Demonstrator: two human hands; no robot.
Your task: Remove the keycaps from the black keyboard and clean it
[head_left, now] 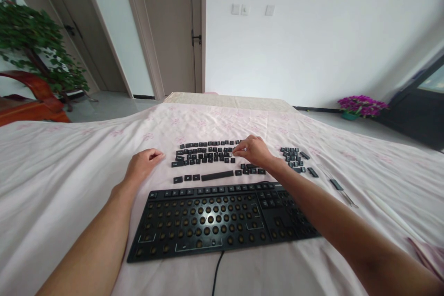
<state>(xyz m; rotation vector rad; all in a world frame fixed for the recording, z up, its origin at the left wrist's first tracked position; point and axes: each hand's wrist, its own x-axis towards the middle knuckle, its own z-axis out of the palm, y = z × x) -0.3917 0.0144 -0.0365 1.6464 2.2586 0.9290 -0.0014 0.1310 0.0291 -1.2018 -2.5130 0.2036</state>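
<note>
Fingers of my right hand [255, 151] are drawn nearly together at the right of the loose keycaps [206, 155], mid-frame; I cannot tell whether they pinch one. My left hand [144, 165], left of the rows, curls loosely, its contents hidden. One careless sweep could scatter those close-set rows, and a tug on the wrinkled cloth [86, 171] could skew them all. My right forearm [319, 199] crosses above the keyboard [215, 223] at lower centre; dipping it could shove that board into the nearest keycaps.
</note>
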